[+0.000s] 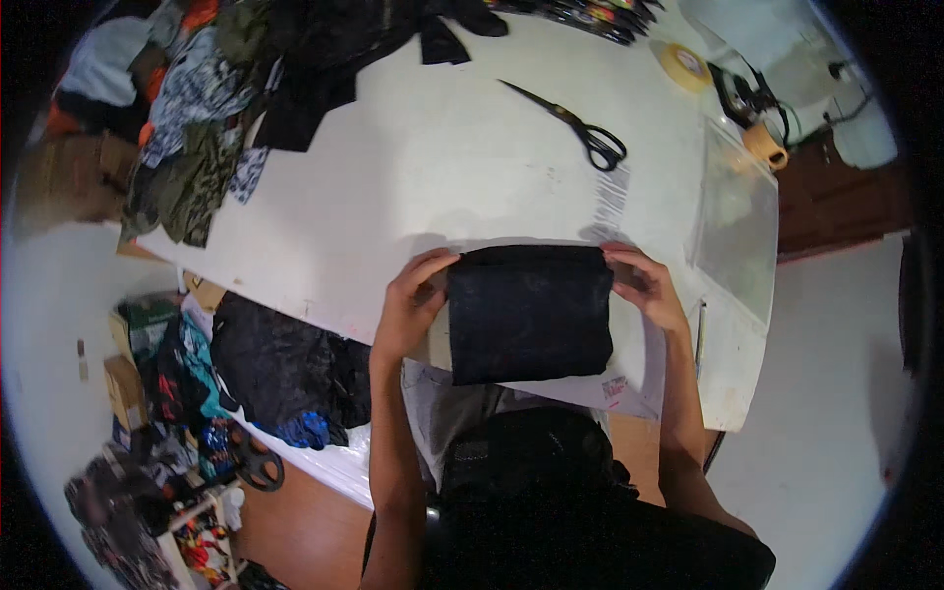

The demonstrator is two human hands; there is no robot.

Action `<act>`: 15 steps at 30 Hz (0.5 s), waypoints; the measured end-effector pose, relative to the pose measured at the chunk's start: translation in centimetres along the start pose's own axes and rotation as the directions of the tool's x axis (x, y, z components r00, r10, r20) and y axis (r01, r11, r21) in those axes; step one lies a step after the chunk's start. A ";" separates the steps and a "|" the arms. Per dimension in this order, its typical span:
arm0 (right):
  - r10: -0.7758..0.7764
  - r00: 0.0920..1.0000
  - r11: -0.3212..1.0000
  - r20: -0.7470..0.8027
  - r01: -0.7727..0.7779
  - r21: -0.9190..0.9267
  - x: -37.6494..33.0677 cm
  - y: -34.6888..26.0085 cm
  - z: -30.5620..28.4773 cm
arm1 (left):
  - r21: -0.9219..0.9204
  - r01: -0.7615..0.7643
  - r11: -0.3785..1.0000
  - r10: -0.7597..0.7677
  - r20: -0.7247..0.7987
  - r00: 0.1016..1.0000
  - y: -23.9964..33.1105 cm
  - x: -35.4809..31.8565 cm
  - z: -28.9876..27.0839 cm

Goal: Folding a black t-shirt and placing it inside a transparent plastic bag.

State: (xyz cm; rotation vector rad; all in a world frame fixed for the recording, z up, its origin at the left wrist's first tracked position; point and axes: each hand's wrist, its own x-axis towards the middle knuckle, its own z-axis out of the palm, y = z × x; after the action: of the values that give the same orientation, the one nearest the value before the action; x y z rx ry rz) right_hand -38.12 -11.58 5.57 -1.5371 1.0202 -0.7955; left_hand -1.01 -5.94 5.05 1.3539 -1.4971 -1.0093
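A black cloth (531, 320), folded into a thick, nearly square bundle, lies at the near edge of the white table (423, 177), right in front of me. My left hand (415, 300) grips its far left corner with bent fingers. At the far right corner, my right hand (647, 283) has its fingers on the top edge and its thumb along the side. Whether the bundle is a garment cannot be made out. Beyond it on the table lie black-handled scissors (580, 128), closed, their tip pointing to the far left.
Camouflage clothes (192, 157) and black garments (324, 49) are heaped at the far left. A tape roll (685, 67), an orange mug (764, 146) and a clear plastic sheet (736, 216) sit at the right. Dark clothes (285, 354) lie below the table's left edge.
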 end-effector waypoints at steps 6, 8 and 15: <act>-0.159 0.986 0.977 -0.052 0.150 -0.152 0.9 1.7 0.5 | -0.071 -0.049 0.996 0.052 0.045 0.998 -0.7 1.4 0.8; -0.180 0.983 0.974 -0.029 0.174 -0.146 1.3 1.0 1.1 | -0.154 -0.020 0.988 0.029 0.057 0.998 -0.4 1.0 0.7; -0.057 0.987 0.989 -0.152 0.035 -0.142 1.4 1.8 2.9 | 0.160 0.033 0.987 -0.024 -0.060 0.998 1.6 1.7 1.5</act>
State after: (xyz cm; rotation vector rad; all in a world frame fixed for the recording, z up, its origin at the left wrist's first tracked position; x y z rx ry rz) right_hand -35.36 -11.75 3.16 -1.6413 1.1789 -0.9038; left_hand -2.97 -7.43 6.20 1.5092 -1.5469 -0.8742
